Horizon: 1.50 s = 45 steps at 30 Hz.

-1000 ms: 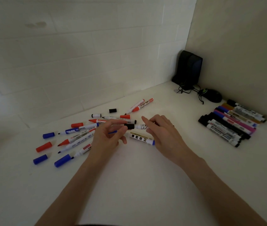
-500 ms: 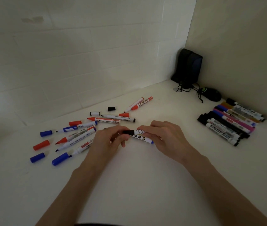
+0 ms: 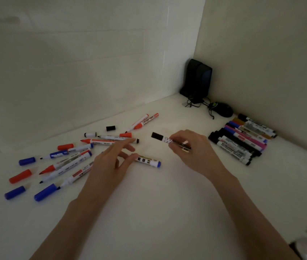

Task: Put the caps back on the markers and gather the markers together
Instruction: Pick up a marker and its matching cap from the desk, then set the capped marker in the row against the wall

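Head view: a person works at a white table (image 3: 167, 212) set into a dim corner. The left hand (image 3: 109, 162) lies wide, fingers straight, its tips at the end of a blue-ended marker (image 3: 149, 161) lying on the table (contact is hard to judge). The right hand (image 3: 192, 149) pinches a black-capped marker (image 3: 163, 138) clear of the surface, cap pointing left. Left of the hands sprawls a scatter of uncapped markers (image 3: 70, 162), red, blue and black. At right, a neat row of capped markers (image 3: 242, 141) lies against the wall. Black speakers (image 3: 198, 79) stand in the corner, a dark mouse (image 3: 223, 109) just beside them. Loose caps dot the left side: a blue cap (image 3: 45, 192), a red cap (image 3: 20, 176), a black cap (image 3: 110, 128).
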Available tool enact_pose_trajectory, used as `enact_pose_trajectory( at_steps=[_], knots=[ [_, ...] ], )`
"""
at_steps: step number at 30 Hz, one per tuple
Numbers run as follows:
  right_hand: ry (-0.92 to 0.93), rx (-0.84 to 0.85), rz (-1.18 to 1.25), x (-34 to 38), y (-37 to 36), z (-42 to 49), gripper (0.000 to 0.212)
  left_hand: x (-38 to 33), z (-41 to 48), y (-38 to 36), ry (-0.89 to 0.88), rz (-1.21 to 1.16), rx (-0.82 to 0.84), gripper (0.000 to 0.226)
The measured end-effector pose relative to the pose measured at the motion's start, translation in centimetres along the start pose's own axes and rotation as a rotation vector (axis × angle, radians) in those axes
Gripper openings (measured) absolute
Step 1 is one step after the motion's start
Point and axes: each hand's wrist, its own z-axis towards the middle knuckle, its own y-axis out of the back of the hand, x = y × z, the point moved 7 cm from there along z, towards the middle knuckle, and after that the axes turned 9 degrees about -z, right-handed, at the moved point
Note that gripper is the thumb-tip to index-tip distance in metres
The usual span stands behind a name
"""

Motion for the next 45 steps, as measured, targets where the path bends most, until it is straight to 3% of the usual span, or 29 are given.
enact_pose_trajectory(
  at_steps=[6, 10, 16, 23, 28, 33, 37, 45],
  knots=[
    [-0.267, -0.022, -0.376, -7.8, 2.5, -3.3, 0.020, -0.5, -0.4, -0.7, -0.021, 0.033, 0.026, 0.043],
    [-0.352, -0.077, -0.426, -9.7, 3.9, -4.5, 0.015, 0.1, -0.4, -1.1, 0.000, 0.084, 0.036, 0.027],
    [-0.417, -0.152, -0.468, -11.0, 4.1, -4.9, 0.018, 0.5, -0.5, -1.1, 0.027, 0.107, 0.037, 0.025],
    [-0.379, -0.143, -0.461, -10.1, 3.1, -3.5, 0.027, 0.6, -0.5, -0.7, 0.042, 0.075, 0.002, 0.021],
    [-0.238, -0.103, -0.369, -6.6, 0.9, -0.2, 0.023, 0.4, -0.6, -0.4, 0.034, 0.097, 0.007, 0.021],
    [-0.062, 0.043, -0.216, -2.5, -4.7, 6.1, 0.034, 0.9, -0.4, -0.3, 0.061, 0.118, 0.028, 0.025],
    [0.095, 0.204, -0.242, 0.5, -9.8, 10.1, 0.046, 1.0, -0.6, -0.2, 0.015, 0.146, 0.029, 0.026],
    [0.169, 0.110, -0.337, 1.4, -10.9, 12.2, 0.025, 0.8, -0.5, 0.3, -0.004, 0.153, -0.026, 0.018]
  ],
)
